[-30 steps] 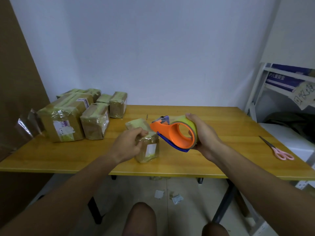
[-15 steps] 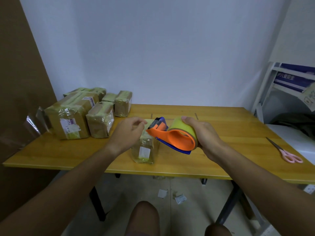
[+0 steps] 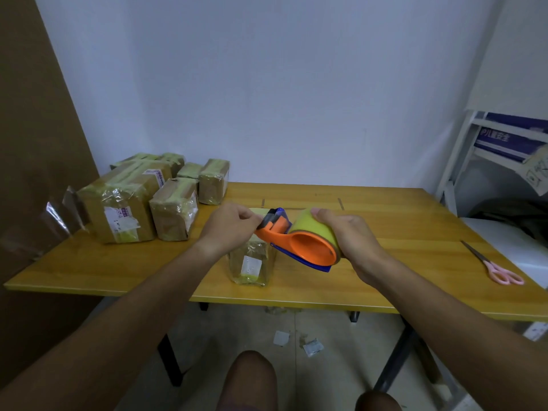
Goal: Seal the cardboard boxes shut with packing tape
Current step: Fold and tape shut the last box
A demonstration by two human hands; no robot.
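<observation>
Orange tape dispenser [image 3: 296,247] gripped around its roll by the right hand [image 3: 353,241], above a small box [image 3: 252,262] near the table's [image 3: 118,268] front edge; left hand [image 3: 228,229] pinches at the cutter end, apparently freeing tape. Next likely requires pulling it across the box's top.
</observation>
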